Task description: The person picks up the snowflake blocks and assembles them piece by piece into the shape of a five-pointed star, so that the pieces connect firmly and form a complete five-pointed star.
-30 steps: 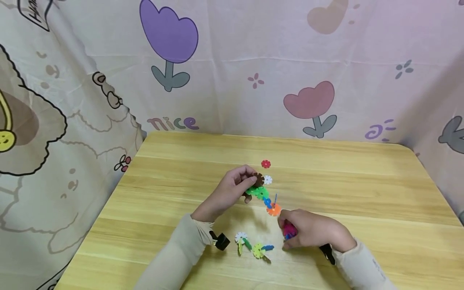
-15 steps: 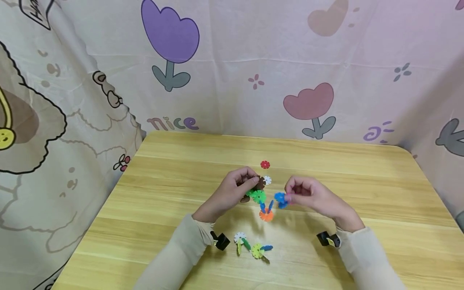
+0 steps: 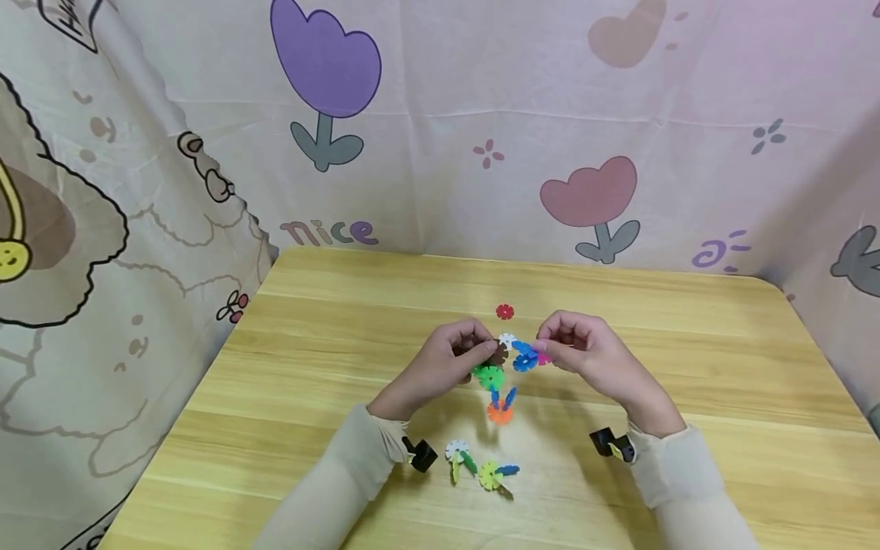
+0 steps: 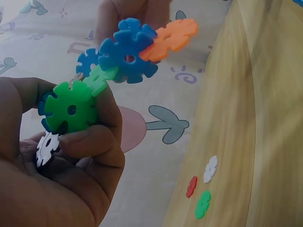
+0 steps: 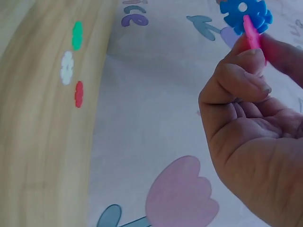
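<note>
My left hand [image 3: 440, 367] grips a chain of joined, notched plastic snowflake discs above the table. In the head view its brown disc [image 3: 499, 354] sits at the fingertips, with a green disc [image 3: 491, 378] below and an orange disc [image 3: 500, 413] at the low end. The left wrist view shows a white disc [image 4: 47, 146] inside the fingers, partly hidden. My right hand [image 3: 601, 363] pinches a pink snowflake disc [image 5: 251, 32] between thumb and finger. Blue discs [image 3: 525, 360] are joined to the pink one and point toward the left hand, close beside the brown disc.
A loose red disc [image 3: 505, 312] and a white disc [image 3: 507, 341] lie beyond the hands, with a loose green disc [image 5: 77, 35] near them. Closer to the front, small joined clusters with a white disc [image 3: 457, 451] and a yellow disc [image 3: 490, 475] lie on the wooden table [image 3: 687, 367].
The right hand has lifted the pink-and-blue cluster from low on the right, up and leftward to the left hand's fingertips. The left-hand chain has turned slightly, its orange end swinging left and down.
</note>
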Demonstrator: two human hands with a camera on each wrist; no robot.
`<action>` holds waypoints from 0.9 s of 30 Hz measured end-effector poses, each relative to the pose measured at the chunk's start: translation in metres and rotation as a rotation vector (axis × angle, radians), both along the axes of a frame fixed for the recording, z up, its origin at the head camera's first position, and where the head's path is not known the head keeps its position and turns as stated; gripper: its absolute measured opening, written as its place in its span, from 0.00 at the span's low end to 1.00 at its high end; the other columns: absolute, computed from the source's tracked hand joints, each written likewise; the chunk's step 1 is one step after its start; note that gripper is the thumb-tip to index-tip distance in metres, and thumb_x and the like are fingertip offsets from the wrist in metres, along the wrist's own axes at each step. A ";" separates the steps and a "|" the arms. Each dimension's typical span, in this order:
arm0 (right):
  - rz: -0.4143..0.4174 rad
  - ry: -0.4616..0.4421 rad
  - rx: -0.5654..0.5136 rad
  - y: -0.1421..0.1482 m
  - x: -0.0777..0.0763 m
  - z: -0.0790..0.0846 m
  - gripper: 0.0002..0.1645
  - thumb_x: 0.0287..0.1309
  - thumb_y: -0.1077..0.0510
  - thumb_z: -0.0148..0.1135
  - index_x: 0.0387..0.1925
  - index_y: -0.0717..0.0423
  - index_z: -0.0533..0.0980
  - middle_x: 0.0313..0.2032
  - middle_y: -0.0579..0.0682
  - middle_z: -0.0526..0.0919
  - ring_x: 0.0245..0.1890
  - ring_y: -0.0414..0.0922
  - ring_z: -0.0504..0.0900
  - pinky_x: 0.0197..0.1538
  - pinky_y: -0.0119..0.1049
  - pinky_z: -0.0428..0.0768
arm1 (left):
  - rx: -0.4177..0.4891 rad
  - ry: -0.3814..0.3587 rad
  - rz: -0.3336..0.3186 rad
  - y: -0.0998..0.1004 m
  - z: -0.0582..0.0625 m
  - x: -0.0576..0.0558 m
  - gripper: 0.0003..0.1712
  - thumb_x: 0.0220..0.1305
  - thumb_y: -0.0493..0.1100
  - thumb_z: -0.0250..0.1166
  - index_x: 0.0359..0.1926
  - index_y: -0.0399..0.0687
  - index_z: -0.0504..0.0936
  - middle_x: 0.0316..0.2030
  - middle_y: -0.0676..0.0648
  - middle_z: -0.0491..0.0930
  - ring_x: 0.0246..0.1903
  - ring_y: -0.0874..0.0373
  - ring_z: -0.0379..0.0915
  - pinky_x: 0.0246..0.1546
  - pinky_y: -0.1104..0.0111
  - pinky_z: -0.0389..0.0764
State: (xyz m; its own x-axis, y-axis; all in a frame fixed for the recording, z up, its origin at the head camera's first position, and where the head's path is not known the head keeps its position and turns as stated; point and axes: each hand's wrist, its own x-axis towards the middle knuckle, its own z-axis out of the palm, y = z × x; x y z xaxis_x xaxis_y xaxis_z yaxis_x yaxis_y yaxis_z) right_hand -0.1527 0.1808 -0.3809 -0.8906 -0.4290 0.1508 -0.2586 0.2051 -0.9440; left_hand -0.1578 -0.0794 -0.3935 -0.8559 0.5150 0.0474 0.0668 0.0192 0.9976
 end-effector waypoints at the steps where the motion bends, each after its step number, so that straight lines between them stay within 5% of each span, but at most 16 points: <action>1: 0.001 0.004 0.002 -0.001 0.000 0.001 0.05 0.69 0.63 0.67 0.38 0.62 0.79 0.28 0.53 0.77 0.23 0.45 0.72 0.24 0.33 0.74 | -0.002 0.008 -0.005 0.000 0.000 0.000 0.08 0.78 0.38 0.59 0.44 0.35 0.80 0.37 0.44 0.86 0.26 0.60 0.71 0.19 0.76 0.65; 7: 0.018 0.029 0.003 -0.006 0.001 0.005 0.05 0.67 0.66 0.67 0.37 0.66 0.78 0.25 0.53 0.76 0.19 0.42 0.70 0.19 0.32 0.71 | -0.010 0.043 -0.007 0.001 0.000 0.000 0.07 0.77 0.36 0.59 0.43 0.35 0.81 0.36 0.43 0.87 0.23 0.59 0.66 0.18 0.76 0.63; 15: -0.001 -0.030 -0.019 -0.010 0.007 0.011 0.03 0.70 0.65 0.65 0.38 0.62 0.78 0.22 0.55 0.77 0.16 0.47 0.74 0.17 0.34 0.73 | -0.016 0.089 -0.013 0.002 -0.003 0.000 0.06 0.77 0.36 0.60 0.42 0.37 0.82 0.36 0.45 0.87 0.27 0.60 0.73 0.21 0.75 0.67; 27: -0.083 0.050 0.016 -0.013 0.011 0.015 0.08 0.63 0.66 0.72 0.40 0.59 0.80 0.32 0.57 0.82 0.28 0.48 0.81 0.30 0.33 0.82 | 0.006 0.137 -0.004 0.003 -0.004 -0.001 0.06 0.77 0.36 0.60 0.42 0.37 0.82 0.38 0.44 0.87 0.36 0.55 0.82 0.35 0.71 0.83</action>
